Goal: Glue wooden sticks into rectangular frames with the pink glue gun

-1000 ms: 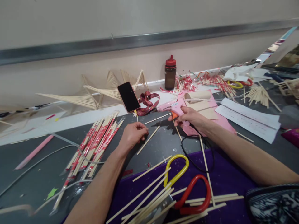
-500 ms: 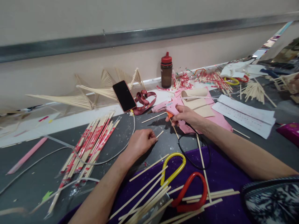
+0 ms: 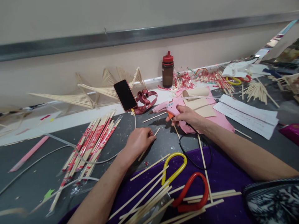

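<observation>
My left hand (image 3: 140,139) is closed with its fingertips around a thin wooden stick (image 3: 144,153). This stick slants over the dark tabletop, one end poking out past the fingers and the other showing below the hand. In my right hand (image 3: 188,117) is a pink hot glue gun (image 3: 172,106) with an orange trigger, its nozzle pointing left. Another wooden stick (image 3: 154,117) lies just under the nozzle. Close to me, yellow- and red-handled scissors (image 3: 195,207) lie among several loose sticks (image 3: 149,183) on a purple cloth (image 3: 230,165).
Wrapped chopsticks (image 3: 91,146) lie to the left, with a white cable across them. A phone (image 3: 125,95) leans against a wooden-stick structure (image 3: 63,99) at the back. A bottle (image 3: 167,73), pink sheet (image 3: 223,119) and printed papers (image 3: 247,115) stand or lie farther right.
The stick in my left hand has turned, so that a long part of it now shows below the hand. My right hand keeps its hold on the glue gun, nearly unmoved.
</observation>
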The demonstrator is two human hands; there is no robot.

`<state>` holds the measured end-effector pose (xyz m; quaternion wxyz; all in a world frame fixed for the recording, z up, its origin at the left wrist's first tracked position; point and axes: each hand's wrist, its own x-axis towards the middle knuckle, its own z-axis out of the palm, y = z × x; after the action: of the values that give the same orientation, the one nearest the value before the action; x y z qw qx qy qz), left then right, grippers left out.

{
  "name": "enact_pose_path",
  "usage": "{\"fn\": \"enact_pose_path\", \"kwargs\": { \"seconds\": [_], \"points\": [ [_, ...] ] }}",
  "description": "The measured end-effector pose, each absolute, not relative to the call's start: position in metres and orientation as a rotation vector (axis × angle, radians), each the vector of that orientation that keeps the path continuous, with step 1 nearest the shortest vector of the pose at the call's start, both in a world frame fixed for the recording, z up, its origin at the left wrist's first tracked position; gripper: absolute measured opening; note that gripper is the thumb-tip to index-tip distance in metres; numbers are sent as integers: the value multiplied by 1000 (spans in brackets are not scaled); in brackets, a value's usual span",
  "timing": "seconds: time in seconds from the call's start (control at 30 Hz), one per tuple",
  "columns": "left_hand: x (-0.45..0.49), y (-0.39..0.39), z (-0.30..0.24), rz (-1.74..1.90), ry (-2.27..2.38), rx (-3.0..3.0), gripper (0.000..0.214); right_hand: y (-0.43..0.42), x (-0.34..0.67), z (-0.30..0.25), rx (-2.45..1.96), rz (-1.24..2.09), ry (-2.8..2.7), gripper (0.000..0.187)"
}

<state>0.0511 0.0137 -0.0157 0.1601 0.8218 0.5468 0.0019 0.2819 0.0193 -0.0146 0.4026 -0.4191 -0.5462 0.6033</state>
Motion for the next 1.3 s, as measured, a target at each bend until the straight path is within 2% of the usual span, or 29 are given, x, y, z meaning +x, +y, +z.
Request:
{"fn": "enact_pose_path", "kwargs": {
  "seconds": [0.57,0.7,0.83,0.93,1.07,1.17,1.3],
  "points": [
    [56,1,-7,-245,1734,2532,27,16,277,-7,-1108,1516,-1343,25],
    [51,5,-6,-49,1704,2459,18,19,278,-10,-1084,1508,-1348,24],
    [41,13,-5,309,1545,2014,7,22,281,-13,-1029,1539,-1305,22],
    [35,18,-5,488,1406,1624,21,24,285,-12,-1001,1540,-1254,23],
    [32,21,-3,575,1361,1435,42,27,290,-9,-1000,1467,-1242,25],
    [34,22,-3,615,1360,1350,42,29,292,-9,-1001,1406,-1252,23],
    [37,21,-8,629,1288,1267,32,29,293,-11,-1004,1384,-1260,21]
  ]
}}
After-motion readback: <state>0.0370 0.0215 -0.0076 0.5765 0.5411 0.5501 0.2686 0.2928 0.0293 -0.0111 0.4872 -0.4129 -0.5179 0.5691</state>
